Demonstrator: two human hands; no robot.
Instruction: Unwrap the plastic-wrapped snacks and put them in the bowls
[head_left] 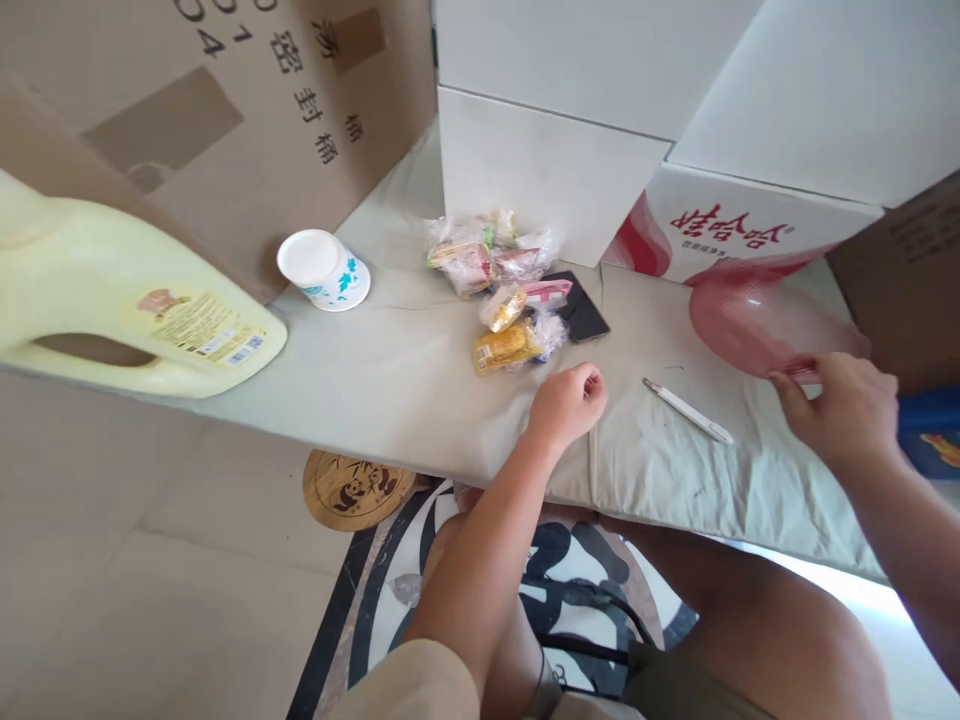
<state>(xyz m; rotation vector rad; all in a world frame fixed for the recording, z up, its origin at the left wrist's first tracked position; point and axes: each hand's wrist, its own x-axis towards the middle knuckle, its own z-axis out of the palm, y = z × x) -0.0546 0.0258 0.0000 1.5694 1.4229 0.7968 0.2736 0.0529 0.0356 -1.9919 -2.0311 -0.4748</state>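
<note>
My right hand (pixel 847 410) pinches the near rim of a translucent pink plastic bowl (pixel 750 315) at the right of the cloth-covered table. The bowl is tilted in front of a white and red carton. My left hand (pixel 570 405) rests curled in a loose fist on the table's front part, with nothing seen in it. Just beyond that fist is a pile of small wrapped snacks (pixel 506 345) in clear, yellow and pink packaging. A flat dark object (pixel 583 308) lies partly under them. Between my hands lies a white pen-like tool (pixel 688 411) with a grey tip.
A paper cup (pixel 330 270) stands left of the snacks. Farther left is a large pale yellow jug (pixel 142 290). A brown carton (pixel 225 120), white boxes (pixel 540 160) and a red-lettered carton (pixel 720 225) line the back. A round wooden stool (pixel 356 490) stands below the table edge.
</note>
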